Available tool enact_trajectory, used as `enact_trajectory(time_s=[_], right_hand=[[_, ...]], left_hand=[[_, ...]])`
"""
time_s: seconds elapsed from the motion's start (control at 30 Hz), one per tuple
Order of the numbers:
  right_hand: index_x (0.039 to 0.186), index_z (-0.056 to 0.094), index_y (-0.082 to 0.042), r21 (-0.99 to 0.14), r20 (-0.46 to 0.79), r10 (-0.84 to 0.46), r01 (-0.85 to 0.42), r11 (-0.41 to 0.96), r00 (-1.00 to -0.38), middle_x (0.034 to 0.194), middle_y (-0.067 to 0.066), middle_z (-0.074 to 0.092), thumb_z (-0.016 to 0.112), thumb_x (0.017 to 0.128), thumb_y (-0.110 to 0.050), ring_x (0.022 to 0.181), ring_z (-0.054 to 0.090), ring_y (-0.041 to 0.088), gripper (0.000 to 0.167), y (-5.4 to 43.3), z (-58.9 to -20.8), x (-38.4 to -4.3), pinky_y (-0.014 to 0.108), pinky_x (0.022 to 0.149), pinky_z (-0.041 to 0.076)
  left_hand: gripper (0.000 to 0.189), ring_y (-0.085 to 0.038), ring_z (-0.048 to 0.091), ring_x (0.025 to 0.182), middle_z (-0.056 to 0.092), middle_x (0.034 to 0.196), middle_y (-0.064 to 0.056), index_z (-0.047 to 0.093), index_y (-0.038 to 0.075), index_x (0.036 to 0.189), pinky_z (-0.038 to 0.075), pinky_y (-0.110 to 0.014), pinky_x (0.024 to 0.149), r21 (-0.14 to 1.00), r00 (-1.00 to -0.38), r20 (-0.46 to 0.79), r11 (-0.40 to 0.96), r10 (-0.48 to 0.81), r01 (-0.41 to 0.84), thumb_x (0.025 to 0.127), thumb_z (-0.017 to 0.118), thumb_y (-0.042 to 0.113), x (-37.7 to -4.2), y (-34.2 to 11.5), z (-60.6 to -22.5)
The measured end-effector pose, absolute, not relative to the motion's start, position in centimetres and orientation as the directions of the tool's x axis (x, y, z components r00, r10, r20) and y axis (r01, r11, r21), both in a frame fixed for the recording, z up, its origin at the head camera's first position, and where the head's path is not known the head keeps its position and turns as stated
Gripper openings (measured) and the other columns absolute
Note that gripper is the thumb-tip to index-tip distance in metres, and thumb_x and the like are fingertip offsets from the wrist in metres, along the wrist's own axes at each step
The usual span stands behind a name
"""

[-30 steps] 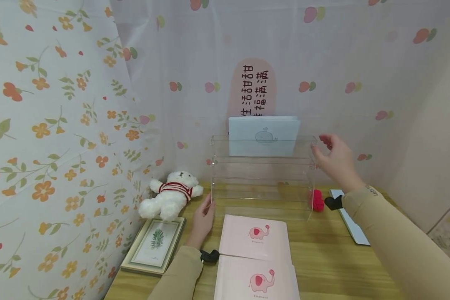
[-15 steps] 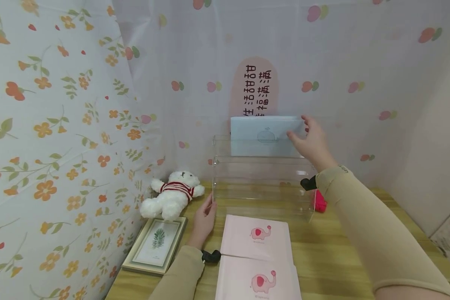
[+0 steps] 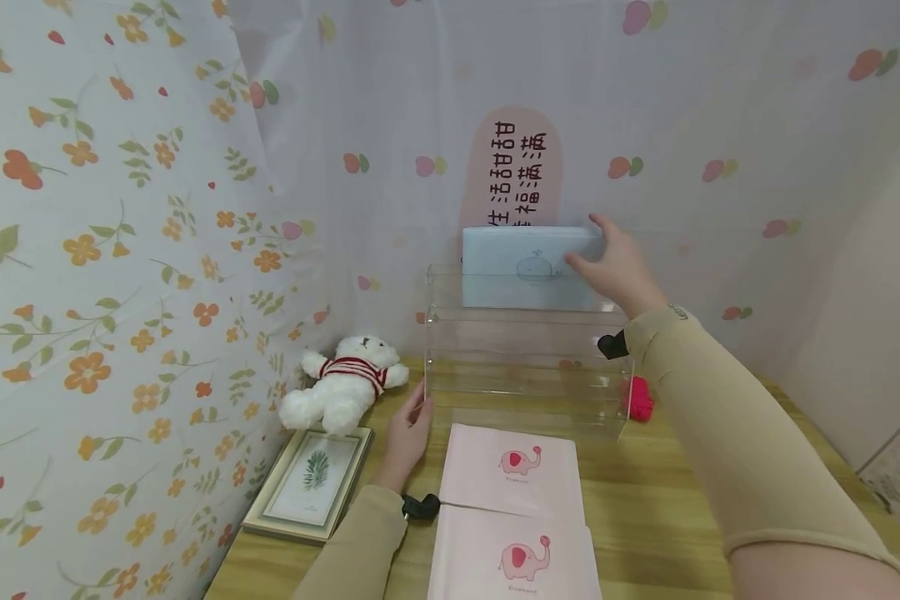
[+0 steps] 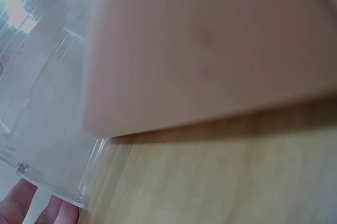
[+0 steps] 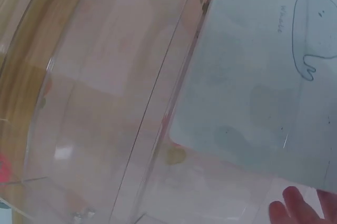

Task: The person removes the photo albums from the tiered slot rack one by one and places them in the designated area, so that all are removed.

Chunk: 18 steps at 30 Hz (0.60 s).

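Observation:
Upright in the top tier of a clear acrylic display rack (image 3: 525, 379) stands a pale blue booklet (image 3: 495, 267) with a whale drawing. My right hand (image 3: 621, 265) is at its right edge, thumb in front of the cover and fingers by the upper corner. In the right wrist view, fingertips (image 5: 295, 203) show beside the booklet's edge. Low on the rack's left side, my left hand (image 3: 407, 433) holds the side panel. The left wrist view shows fingertips (image 4: 21, 197) against the clear panel; the thumb is hidden there. Two pink elephant booklets (image 3: 510, 475) lie before the rack.
On the left, a white teddy bear (image 3: 341, 396) in a striped top lies behind a framed leaf print (image 3: 311, 483). A red object (image 3: 640, 400) sits by the rack's right side on the wooden table (image 3: 667, 517). Patterned curtains (image 3: 682, 125) hang behind.
My right hand has moved left from the rack's upper right corner to the blue booklet's right edge, the thumb now over the cover. The left hand has stayed on the rack's side.

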State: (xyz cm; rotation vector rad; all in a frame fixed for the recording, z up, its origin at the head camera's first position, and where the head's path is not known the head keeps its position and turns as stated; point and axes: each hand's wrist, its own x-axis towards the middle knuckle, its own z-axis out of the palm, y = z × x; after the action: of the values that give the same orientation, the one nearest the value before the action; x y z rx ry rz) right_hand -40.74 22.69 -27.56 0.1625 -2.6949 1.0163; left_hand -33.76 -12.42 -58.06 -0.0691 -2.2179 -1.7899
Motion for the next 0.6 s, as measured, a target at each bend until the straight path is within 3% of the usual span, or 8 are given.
enact_trajectory(time_s=[0.17,0.3,0.6], right_hand=[[0.175,0.031,-0.024,-0.620,0.289,0.020,-0.171,0.766,-0.957,0.180,0.028,0.021,0.068,0.107,-0.040,0.164,0.027,0.054,0.079,21.4,-27.1,-40.7,0.075,0.132,0.026],[0.167,0.048,-0.021,-0.628,0.332,0.043,-0.187,0.755,-0.942,0.172,0.026,0.033,0.067,0.109,-0.030,0.159,0.035,0.049,0.062,20.5,-27.2,-40.7,0.069,0.133,0.031],[0.154,0.062,-0.017,-0.657,0.341,0.069,-0.185,0.731,-0.937,0.171,0.020,0.040,0.066,0.110,-0.016,0.160,0.038,0.045,0.044,19.5,-27.6,-40.8,0.066,0.134,0.031]], left_hand=[[0.049,-0.041,0.072,0.132,0.069,0.152,-0.017,0.060,0.022,0.160,0.059,-0.059,0.111,0.949,-0.956,0.256,0.228,-0.144,0.219,0.113,0.065,0.032,-34.0,-12.6,-57.9],[0.051,-0.043,0.071,0.132,0.068,0.153,-0.019,0.058,0.018,0.161,0.059,-0.059,0.111,0.945,-0.953,0.274,0.220,-0.129,0.242,0.113,0.066,0.032,-34.0,-12.6,-57.9],[0.050,-0.043,0.072,0.131,0.068,0.153,-0.019,0.059,0.021,0.161,0.058,-0.060,0.111,0.943,-0.951,0.277,0.228,-0.135,0.243,0.113,0.066,0.031,-34.0,-12.6,-58.2]])
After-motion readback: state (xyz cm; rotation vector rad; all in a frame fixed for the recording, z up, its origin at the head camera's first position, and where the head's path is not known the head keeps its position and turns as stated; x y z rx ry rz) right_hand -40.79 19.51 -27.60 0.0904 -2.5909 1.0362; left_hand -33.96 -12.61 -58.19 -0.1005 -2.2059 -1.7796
